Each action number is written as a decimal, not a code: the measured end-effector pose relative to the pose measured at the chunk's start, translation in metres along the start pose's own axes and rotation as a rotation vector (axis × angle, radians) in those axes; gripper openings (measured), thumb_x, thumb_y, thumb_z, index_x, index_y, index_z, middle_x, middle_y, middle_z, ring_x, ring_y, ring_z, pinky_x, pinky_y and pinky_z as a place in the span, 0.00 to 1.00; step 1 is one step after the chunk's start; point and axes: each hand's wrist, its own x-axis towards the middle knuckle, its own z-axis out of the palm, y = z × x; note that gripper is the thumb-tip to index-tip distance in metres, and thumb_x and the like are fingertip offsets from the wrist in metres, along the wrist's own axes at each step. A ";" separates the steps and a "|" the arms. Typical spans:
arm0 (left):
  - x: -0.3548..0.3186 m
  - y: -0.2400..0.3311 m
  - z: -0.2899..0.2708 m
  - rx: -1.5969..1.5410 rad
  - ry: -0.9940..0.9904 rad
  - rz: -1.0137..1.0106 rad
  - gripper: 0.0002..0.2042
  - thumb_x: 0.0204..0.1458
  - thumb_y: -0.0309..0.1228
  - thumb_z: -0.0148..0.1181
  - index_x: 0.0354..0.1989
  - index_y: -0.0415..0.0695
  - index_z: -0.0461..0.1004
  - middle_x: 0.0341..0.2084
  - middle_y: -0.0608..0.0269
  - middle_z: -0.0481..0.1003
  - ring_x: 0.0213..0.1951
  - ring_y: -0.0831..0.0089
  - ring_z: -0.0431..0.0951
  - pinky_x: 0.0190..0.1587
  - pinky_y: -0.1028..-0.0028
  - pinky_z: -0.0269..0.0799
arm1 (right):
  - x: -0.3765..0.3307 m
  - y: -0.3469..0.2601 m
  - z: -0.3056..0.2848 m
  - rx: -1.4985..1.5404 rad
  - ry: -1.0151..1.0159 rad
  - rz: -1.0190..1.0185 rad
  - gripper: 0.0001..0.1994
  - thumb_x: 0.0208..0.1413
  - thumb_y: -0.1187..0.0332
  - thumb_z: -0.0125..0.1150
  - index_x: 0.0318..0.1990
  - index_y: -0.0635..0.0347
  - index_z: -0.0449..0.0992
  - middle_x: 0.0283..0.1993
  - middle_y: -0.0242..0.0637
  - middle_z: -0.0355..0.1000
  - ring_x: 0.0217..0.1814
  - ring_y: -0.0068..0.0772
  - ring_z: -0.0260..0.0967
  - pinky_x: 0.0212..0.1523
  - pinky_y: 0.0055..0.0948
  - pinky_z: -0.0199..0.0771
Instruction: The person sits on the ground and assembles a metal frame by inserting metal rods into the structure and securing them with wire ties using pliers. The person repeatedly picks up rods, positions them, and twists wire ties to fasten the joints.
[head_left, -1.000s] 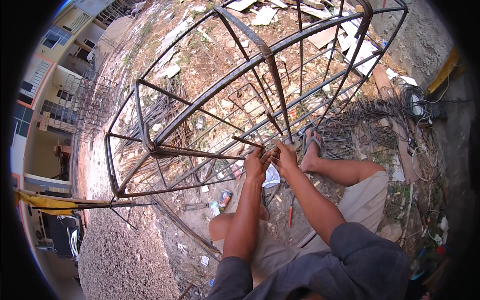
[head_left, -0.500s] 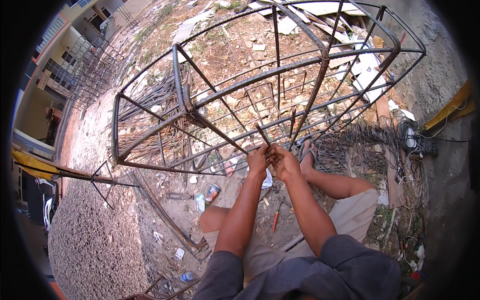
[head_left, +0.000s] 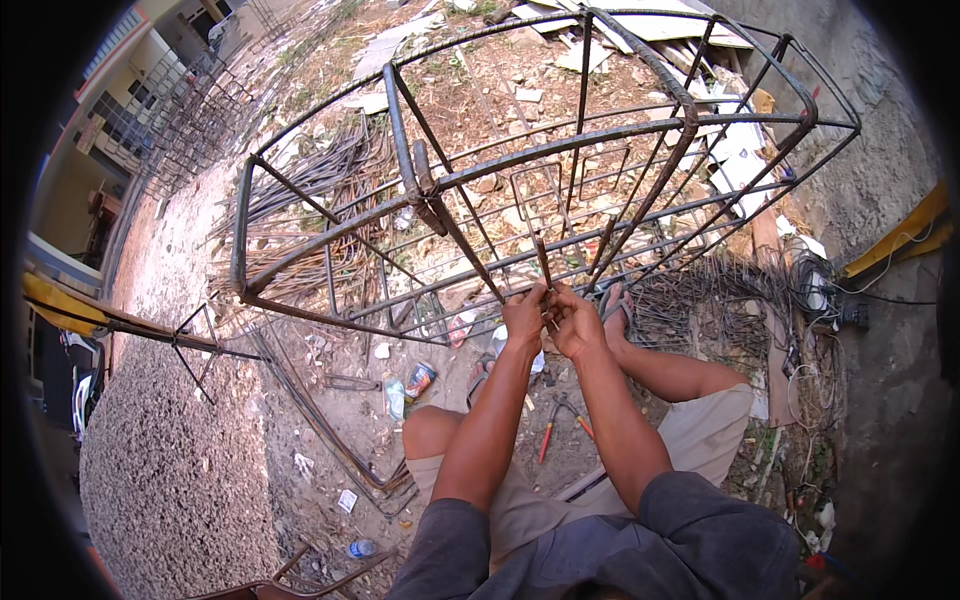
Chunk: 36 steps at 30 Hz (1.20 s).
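Likely joint work: left hand [head_left: 523, 320], right hand [head_left: 575, 325] at rebar cage [head_left: 560, 148]; fingers bunched, pinch can't tell; next needs steady hold.

The rebar cage [head_left: 560, 148] obstructs ahead; space above the pliers [head_left: 546, 441] is free.

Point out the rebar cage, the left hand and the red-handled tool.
Rebar cage [head_left: 560, 146], head view: long bar across its middle.
Left hand [head_left: 523, 320], head view: back of the hand.
Red-handled tool [head_left: 546, 442], head view: left handle.
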 end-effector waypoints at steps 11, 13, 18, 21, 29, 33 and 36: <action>-0.010 0.001 0.007 -0.012 -0.024 0.006 0.12 0.60 0.36 0.60 0.42 0.40 0.70 0.35 0.62 0.76 0.31 0.75 0.77 0.27 0.76 0.70 | 0.034 -0.007 -0.022 0.065 0.055 0.145 0.10 0.64 0.60 0.55 0.37 0.55 0.74 0.30 0.29 0.69 0.30 0.25 0.64 0.32 0.28 0.64; -0.009 -0.003 0.003 -0.052 -0.028 0.022 0.12 0.60 0.36 0.60 0.43 0.41 0.70 0.36 0.63 0.75 0.31 0.75 0.77 0.27 0.76 0.69 | 0.033 -0.008 -0.024 0.078 0.006 0.144 0.10 0.64 0.60 0.55 0.37 0.56 0.74 0.29 0.29 0.70 0.30 0.26 0.66 0.31 0.29 0.64; -0.015 -0.017 -0.002 -0.137 -0.077 0.062 0.11 0.60 0.37 0.61 0.42 0.43 0.72 0.35 0.66 0.75 0.31 0.77 0.76 0.29 0.79 0.68 | 0.016 0.000 -0.030 -0.041 0.023 -0.043 0.07 0.61 0.66 0.54 0.36 0.58 0.73 0.32 0.32 0.70 0.33 0.31 0.68 0.35 0.33 0.69; -0.016 -0.018 -0.011 -0.108 -0.104 0.071 0.10 0.59 0.37 0.62 0.42 0.45 0.73 0.34 0.69 0.75 0.31 0.78 0.76 0.30 0.79 0.68 | 0.008 0.011 -0.024 -0.107 0.121 -0.130 0.06 0.60 0.67 0.54 0.36 0.59 0.72 0.30 0.32 0.71 0.31 0.32 0.70 0.33 0.33 0.71; 0.007 -0.026 -0.010 0.125 0.022 0.234 0.11 0.59 0.37 0.61 0.42 0.42 0.78 0.34 0.67 0.79 0.29 0.78 0.76 0.28 0.77 0.69 | 0.007 0.017 -0.031 -1.276 0.227 -0.748 0.12 0.57 0.65 0.60 0.42 0.64 0.73 0.30 0.38 0.76 0.31 0.32 0.74 0.34 0.35 0.73; 0.018 -0.036 -0.014 0.026 0.008 0.311 0.10 0.60 0.35 0.60 0.41 0.40 0.78 0.32 0.66 0.79 0.29 0.78 0.77 0.27 0.78 0.69 | -0.009 0.010 -0.007 -1.441 0.279 -0.726 0.17 0.58 0.55 0.58 0.39 0.63 0.74 0.34 0.49 0.78 0.38 0.54 0.76 0.39 0.48 0.72; 0.016 -0.041 -0.011 0.025 0.010 0.263 0.10 0.59 0.34 0.60 0.41 0.39 0.78 0.31 0.65 0.78 0.30 0.78 0.77 0.27 0.78 0.70 | -0.012 -0.003 -0.009 -1.709 0.227 -0.689 0.18 0.60 0.52 0.55 0.37 0.62 0.74 0.33 0.51 0.78 0.37 0.58 0.76 0.39 0.49 0.72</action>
